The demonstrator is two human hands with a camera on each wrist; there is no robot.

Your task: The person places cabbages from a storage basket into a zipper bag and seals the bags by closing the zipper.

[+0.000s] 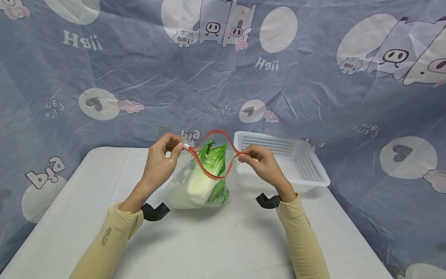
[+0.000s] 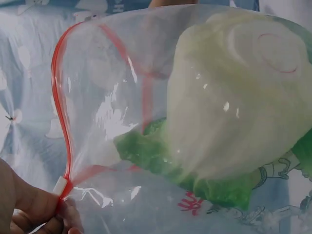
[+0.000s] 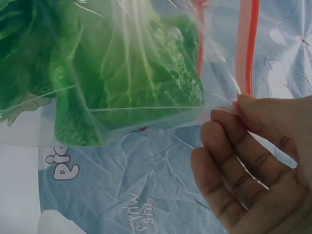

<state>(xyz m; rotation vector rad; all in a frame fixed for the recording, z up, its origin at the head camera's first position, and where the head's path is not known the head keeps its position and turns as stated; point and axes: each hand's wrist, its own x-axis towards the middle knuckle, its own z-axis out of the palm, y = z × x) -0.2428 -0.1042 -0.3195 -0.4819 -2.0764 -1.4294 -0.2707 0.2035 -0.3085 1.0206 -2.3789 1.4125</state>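
Observation:
A clear zip bag (image 1: 179,195) with a red seal round its mouth holds a head of napa cabbage (image 1: 203,184), white stem low and green leaves up. My left hand (image 1: 161,161) pinches one corner of the mouth, beside the white slider (image 2: 60,186). The opposite corner is pinched between thumb and forefinger of my right hand (image 1: 262,164). Between the hands the red seal (image 2: 54,92) spreads apart, so the bag's mouth gapes. In the right wrist view the leaves (image 3: 131,73) press against the film, and the right hand's other fingers are loosely bent.
A white perforated plastic basket (image 1: 317,172) stands at the back right of the white table (image 1: 216,248), just behind my right hand. A blue-grey printed cloth (image 1: 174,89) hangs behind the table. Black wrist mounts (image 1: 155,212) sit under both forearms.

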